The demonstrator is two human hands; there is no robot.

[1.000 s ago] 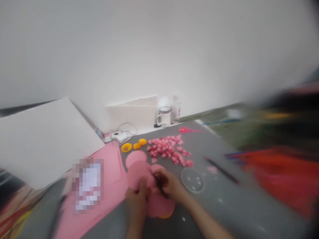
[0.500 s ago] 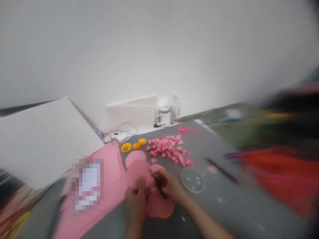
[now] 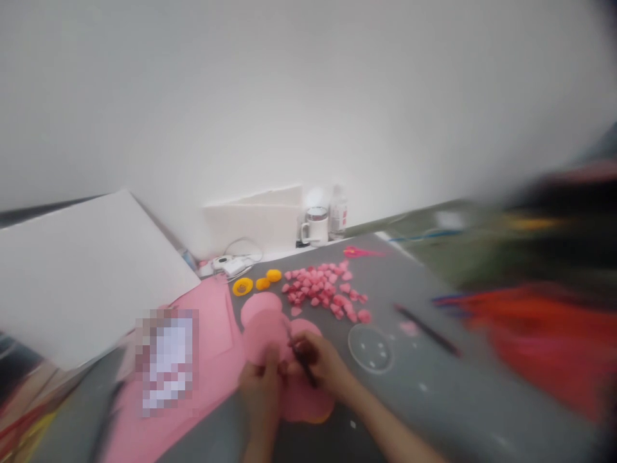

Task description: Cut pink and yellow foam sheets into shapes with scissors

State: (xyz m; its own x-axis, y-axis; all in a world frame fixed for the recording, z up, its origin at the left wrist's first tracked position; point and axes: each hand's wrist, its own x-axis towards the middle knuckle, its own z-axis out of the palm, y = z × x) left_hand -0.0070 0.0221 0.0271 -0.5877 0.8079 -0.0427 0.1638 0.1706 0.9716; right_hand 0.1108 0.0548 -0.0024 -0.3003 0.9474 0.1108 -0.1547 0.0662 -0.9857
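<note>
My right hand (image 3: 321, 363) is closed round a thin dark tool (image 3: 301, 361), its tip on a stack of pink paper circles (image 3: 263, 328) on the grey mat (image 3: 434, 399). My left hand (image 3: 263, 386) sits beside it with fingers curled, the thumb pressing on the pink circles. Just beyond the circles lies a heap of small pink folded pieces (image 3: 321, 289).
A clear round disc (image 3: 371, 348) and a dark pencil (image 3: 427, 330) lie right of my hands. Three yellow rings (image 3: 258, 283), pink scissors (image 3: 361, 251), a white mug (image 3: 315, 226) and a bottle (image 3: 339, 213) stand farther back. Pink sheets (image 3: 212, 321) and a white board (image 3: 87, 270) lie left.
My hands have barely shifted over the pink circles; the view has drifted slightly left.
</note>
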